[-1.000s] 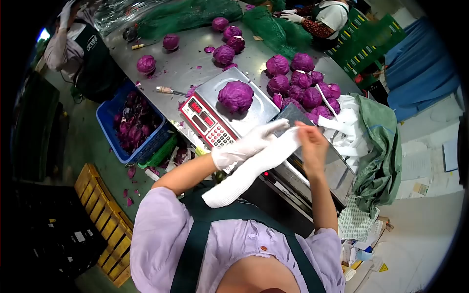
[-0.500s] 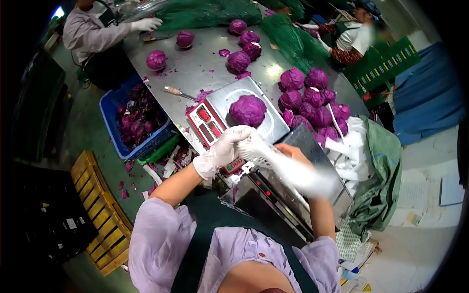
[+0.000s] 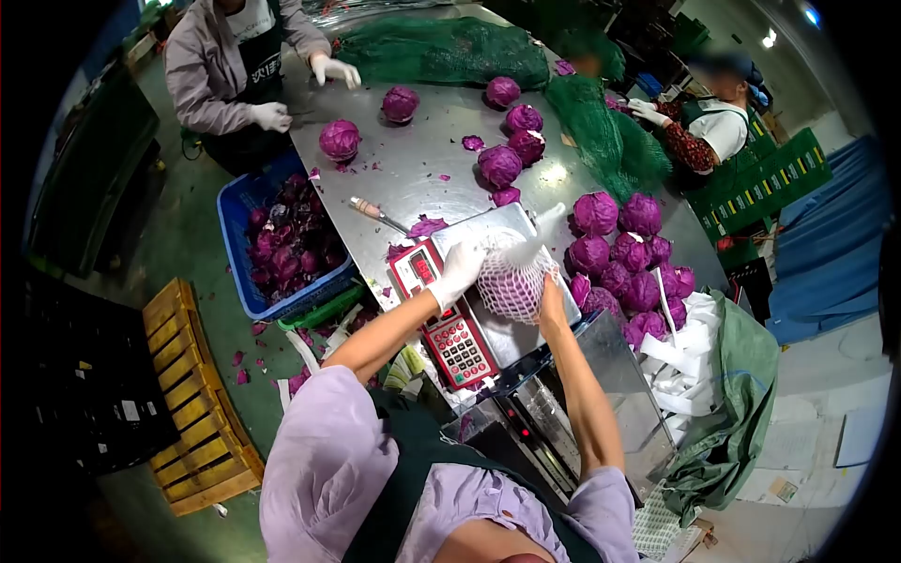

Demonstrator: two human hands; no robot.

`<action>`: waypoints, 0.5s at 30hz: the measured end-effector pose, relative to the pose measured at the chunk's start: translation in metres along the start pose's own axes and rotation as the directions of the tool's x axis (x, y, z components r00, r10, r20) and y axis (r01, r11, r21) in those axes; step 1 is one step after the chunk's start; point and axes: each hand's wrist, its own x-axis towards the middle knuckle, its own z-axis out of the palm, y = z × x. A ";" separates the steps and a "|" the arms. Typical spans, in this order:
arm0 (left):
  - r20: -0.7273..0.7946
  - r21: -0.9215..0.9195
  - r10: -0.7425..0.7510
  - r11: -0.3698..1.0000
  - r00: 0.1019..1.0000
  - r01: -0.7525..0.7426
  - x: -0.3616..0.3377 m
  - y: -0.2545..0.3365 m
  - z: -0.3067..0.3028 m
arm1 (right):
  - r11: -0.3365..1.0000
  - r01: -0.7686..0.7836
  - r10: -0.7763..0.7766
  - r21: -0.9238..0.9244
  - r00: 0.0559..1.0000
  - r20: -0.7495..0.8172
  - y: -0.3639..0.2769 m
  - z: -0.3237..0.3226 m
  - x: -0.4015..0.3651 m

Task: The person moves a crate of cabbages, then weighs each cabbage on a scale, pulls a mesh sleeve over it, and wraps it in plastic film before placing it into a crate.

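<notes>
A purple cabbage (image 3: 511,293) sits over the steel pan (image 3: 526,347) of a red-framed scale, with a white foam net (image 3: 535,246) stretched around it. The net's loose end sticks out beyond the cabbage, towards the upper right, and is smeared by motion. My left hand (image 3: 460,270), in a white glove, closes on the net at the cabbage's left side. On the opposite side my bare right hand (image 3: 554,302) grips the netted cabbage, its fingers partly hidden. The scale's keypad (image 3: 460,355) lies just below my left wrist.
Several bare cabbages (image 3: 615,253) are heaped right of the scale, beside white foam nets (image 3: 690,361). A knife (image 3: 377,214) lies on the steel table (image 3: 422,141). A blue crate (image 3: 246,291) holds trimmings. Two co-workers stand across the table; one shows gloved hands (image 3: 335,70).
The foam net, previously stretched between my hands in front of the scale, is now around the cabbage. Both hands have moved forward to the cabbage's sides. The view has shifted.
</notes>
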 end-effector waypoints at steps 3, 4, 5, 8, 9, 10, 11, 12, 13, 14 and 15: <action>-0.157 -0.422 0.283 0.847 0.946 -0.323 -0.031 -0.010 0.014 | 0.936 0.330 -0.336 -0.122 0.941 -0.037 -0.016 -0.016 -0.050; 0.147 -0.738 0.076 0.672 0.986 0.059 -0.056 0.013 0.001 | 0.795 0.566 -0.571 -0.216 0.820 0.047 -0.035 -0.025 -0.091; 0.485 -0.821 -0.010 0.339 0.875 0.459 -0.080 0.039 -0.012 | 0.583 0.761 -0.756 -0.284 0.637 0.155 -0.051 -0.035 -0.125; 0.728 -0.613 0.370 -0.027 0.578 0.790 -0.128 0.039 -0.022 | 0.388 0.842 -0.765 -0.375 0.521 0.379 -0.076 -0.055 -0.184; 0.742 -0.622 0.308 -0.015 0.595 0.783 -0.146 0.057 -0.026 | 0.268 0.884 -0.849 -0.384 0.405 0.340 -0.076 -0.055 -0.192; 0.766 -0.607 0.262 -0.005 0.587 0.795 -0.155 0.057 -0.017 | 0.440 0.846 -0.801 -0.300 0.521 0.295 -0.071 -0.060 -0.198; 0.786 -0.594 0.216 0.005 0.579 0.805 -0.163 0.053 -0.007 | 0.594 0.779 -0.733 -0.202 0.627 0.264 -0.067 -0.064 -0.205; 0.743 -0.666 0.200 0.139 0.638 0.733 -0.168 0.039 0.004 | 0.846 0.534 -0.529 0.015 0.834 0.154 -0.059 -0.065 -0.209; 0.702 -0.711 0.173 0.207 0.691 0.672 -0.177 0.055 -0.001 | 0.894 0.432 -0.444 0.121 0.892 0.089 -0.058 -0.070 -0.207; 0.754 -0.648 0.196 0.066 0.627 0.759 -0.182 0.068 -0.008 | 0.909 0.246 -0.285 0.337 0.956 0.072 -0.051 -0.078 -0.198; 0.796 -0.560 0.230 -0.073 0.560 0.825 -0.187 0.080 -0.016 | 0.843 0.049 -0.118 0.536 0.988 0.096 -0.040 -0.082 -0.191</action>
